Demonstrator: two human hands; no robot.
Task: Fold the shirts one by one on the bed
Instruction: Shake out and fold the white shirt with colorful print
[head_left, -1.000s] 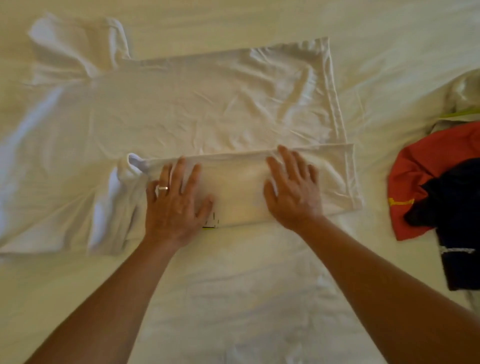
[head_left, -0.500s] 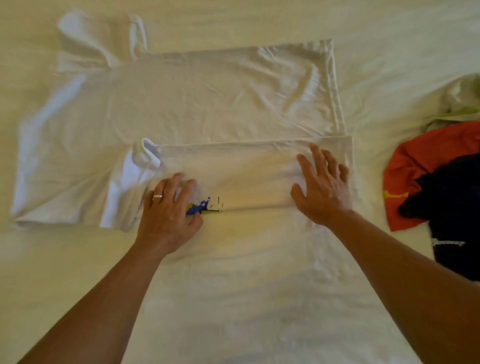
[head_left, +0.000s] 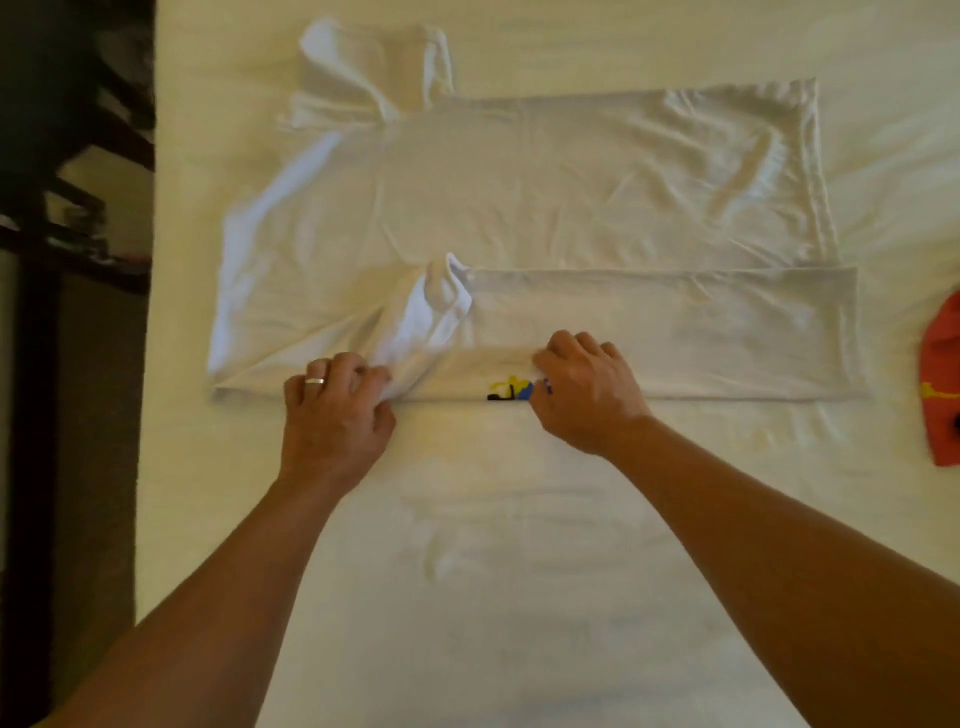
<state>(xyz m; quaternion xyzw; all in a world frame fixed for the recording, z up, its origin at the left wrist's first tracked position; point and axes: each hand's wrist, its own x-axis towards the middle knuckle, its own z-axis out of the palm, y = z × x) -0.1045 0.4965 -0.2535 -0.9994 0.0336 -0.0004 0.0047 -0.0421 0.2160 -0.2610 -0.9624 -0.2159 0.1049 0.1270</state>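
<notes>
Both hands (head_left: 452, 395) pinch white shirt (head_left: 545, 197) (print unreadable)

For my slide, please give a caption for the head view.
Both hands, left and right, grip the folded near edge of a white shirt on the bed.

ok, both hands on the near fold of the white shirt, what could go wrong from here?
1. The bunched sleeve by the left hand may get trapped as a lump in the next fold.
2. The right hand grips mid-edge, so the hem end could lag and skew the white shirt.
</notes>
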